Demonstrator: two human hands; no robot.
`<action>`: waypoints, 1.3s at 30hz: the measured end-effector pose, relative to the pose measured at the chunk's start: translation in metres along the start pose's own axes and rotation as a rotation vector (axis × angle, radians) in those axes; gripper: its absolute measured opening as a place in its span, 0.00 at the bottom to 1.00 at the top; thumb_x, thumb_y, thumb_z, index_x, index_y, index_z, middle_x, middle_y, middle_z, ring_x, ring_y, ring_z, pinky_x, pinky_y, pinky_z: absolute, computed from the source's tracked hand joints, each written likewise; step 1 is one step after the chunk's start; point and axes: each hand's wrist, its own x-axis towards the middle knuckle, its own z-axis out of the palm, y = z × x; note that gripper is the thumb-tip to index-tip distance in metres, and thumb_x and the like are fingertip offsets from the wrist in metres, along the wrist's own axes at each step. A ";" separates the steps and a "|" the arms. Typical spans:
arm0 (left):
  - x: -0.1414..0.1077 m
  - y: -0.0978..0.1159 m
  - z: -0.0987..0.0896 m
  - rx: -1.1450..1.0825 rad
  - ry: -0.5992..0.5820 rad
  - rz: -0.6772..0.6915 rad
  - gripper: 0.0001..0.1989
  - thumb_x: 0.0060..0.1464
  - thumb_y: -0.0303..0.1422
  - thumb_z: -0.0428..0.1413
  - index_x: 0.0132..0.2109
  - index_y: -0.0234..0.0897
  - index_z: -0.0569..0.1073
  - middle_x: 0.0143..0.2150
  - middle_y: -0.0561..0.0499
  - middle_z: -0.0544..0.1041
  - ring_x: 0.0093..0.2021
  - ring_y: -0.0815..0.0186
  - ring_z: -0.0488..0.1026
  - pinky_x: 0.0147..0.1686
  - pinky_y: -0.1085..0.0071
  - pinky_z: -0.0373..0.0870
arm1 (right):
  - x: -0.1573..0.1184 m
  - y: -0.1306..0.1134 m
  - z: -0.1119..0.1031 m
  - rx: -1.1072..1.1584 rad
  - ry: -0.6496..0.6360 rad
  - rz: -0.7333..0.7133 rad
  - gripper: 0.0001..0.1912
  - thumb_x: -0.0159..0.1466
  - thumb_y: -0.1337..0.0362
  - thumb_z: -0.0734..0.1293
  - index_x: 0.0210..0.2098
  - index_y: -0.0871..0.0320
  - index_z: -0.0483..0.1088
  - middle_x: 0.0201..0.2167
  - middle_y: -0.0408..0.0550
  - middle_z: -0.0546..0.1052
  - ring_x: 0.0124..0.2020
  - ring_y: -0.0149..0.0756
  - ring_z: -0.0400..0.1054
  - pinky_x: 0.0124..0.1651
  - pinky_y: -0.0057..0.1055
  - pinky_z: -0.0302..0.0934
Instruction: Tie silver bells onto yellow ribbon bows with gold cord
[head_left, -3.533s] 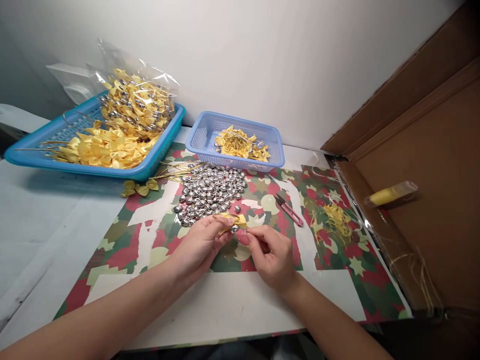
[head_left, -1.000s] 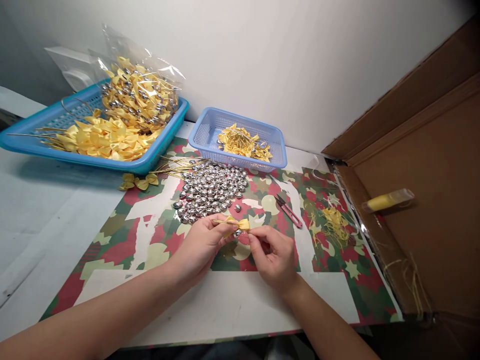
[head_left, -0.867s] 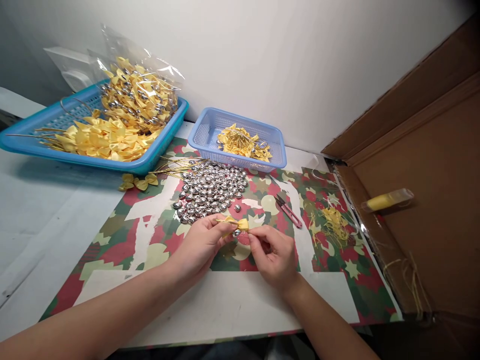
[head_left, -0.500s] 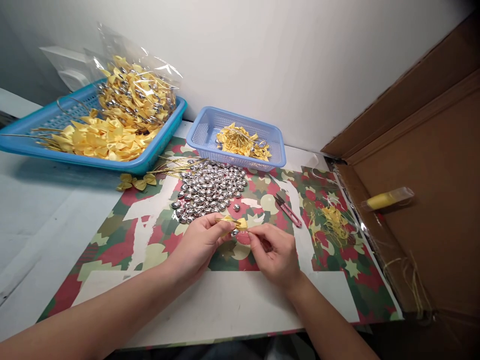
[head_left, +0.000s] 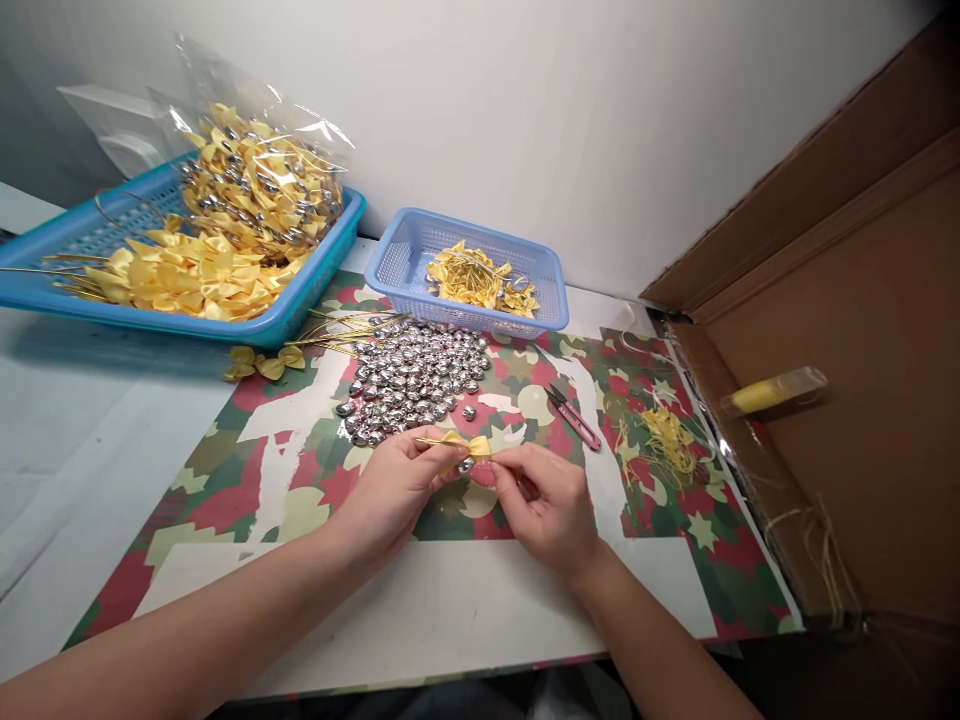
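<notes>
My left hand [head_left: 401, 485] pinches a small yellow bow [head_left: 478, 447] with a gold cord, over the patterned mat. A silver bell [head_left: 466, 465] hangs just below the bow, by the left fingertips. My right hand [head_left: 544, 500] is closed at the bow's right side, thumb and forefinger pressed together; what lies between them is too small to make out. Behind the left hand spreads a pile of silver bells [head_left: 416, 370]. Pink-handled thread snips [head_left: 574, 418] lie on the mat beyond the right hand.
A large blue basket [head_left: 292, 325] with yellow bows and a filled clear bag stands back left. Another blue basket [head_left: 555, 290] with bows is at the back centre. Yellow thread scraps [head_left: 667, 440] lie right, near a cardboard box [head_left: 847, 300] and a clear tube [head_left: 780, 390].
The view has shifted slightly, moving the baskets and bells a little left in the picture. The bow between my hands has turned and shows more of its loops. Both hands keep nearly the same pose.
</notes>
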 end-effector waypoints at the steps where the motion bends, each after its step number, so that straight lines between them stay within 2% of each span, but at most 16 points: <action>1: 0.000 0.000 0.000 -0.010 -0.004 -0.001 0.12 0.34 0.30 0.69 0.20 0.35 0.71 0.21 0.55 0.74 0.25 0.71 0.71 0.29 0.76 0.70 | 0.000 0.000 0.000 0.004 0.002 0.003 0.09 0.65 0.70 0.61 0.30 0.59 0.70 0.19 0.41 0.67 0.19 0.26 0.57 0.22 0.23 0.52; 6: 0.000 0.001 0.000 0.012 -0.051 0.018 0.07 0.38 0.31 0.67 0.25 0.33 0.77 0.25 0.50 0.78 0.30 0.69 0.74 0.34 0.77 0.72 | -0.002 0.000 0.000 0.039 0.000 0.041 0.08 0.65 0.71 0.61 0.31 0.59 0.70 0.21 0.42 0.70 0.21 0.26 0.61 0.23 0.23 0.55; 10: -0.001 0.002 -0.002 0.028 -0.063 0.025 0.06 0.39 0.31 0.66 0.25 0.33 0.77 0.26 0.49 0.79 0.30 0.68 0.74 0.36 0.75 0.72 | -0.002 0.000 0.000 0.045 -0.002 0.055 0.08 0.65 0.71 0.61 0.31 0.59 0.71 0.21 0.42 0.72 0.20 0.26 0.61 0.23 0.23 0.55; 19: 0.000 -0.001 -0.003 0.005 0.000 0.027 0.10 0.36 0.32 0.68 0.24 0.34 0.75 0.26 0.52 0.78 0.30 0.70 0.72 0.34 0.76 0.70 | -0.003 -0.001 0.002 0.066 0.005 0.075 0.09 0.64 0.71 0.61 0.31 0.58 0.71 0.23 0.43 0.74 0.22 0.27 0.65 0.23 0.23 0.58; 27: 0.001 -0.001 -0.003 0.015 0.007 0.035 0.11 0.36 0.32 0.68 0.25 0.33 0.75 0.27 0.52 0.77 0.30 0.71 0.72 0.34 0.77 0.71 | -0.004 -0.002 0.003 0.082 0.018 0.091 0.08 0.64 0.72 0.61 0.30 0.59 0.70 0.21 0.41 0.72 0.19 0.25 0.62 0.22 0.22 0.57; 34: -0.002 0.001 0.001 -0.036 -0.012 0.011 0.13 0.33 0.30 0.70 0.20 0.34 0.71 0.22 0.54 0.76 0.26 0.72 0.72 0.29 0.78 0.71 | -0.003 -0.003 0.004 0.081 0.011 0.088 0.08 0.64 0.71 0.62 0.30 0.59 0.70 0.21 0.42 0.73 0.20 0.25 0.63 0.23 0.23 0.58; 39: -0.001 0.000 0.001 -0.033 -0.009 0.001 0.13 0.33 0.31 0.69 0.22 0.34 0.72 0.22 0.54 0.76 0.24 0.71 0.73 0.27 0.77 0.72 | -0.003 -0.002 0.005 0.082 0.015 0.083 0.08 0.64 0.72 0.62 0.29 0.59 0.70 0.21 0.41 0.72 0.20 0.25 0.61 0.22 0.22 0.56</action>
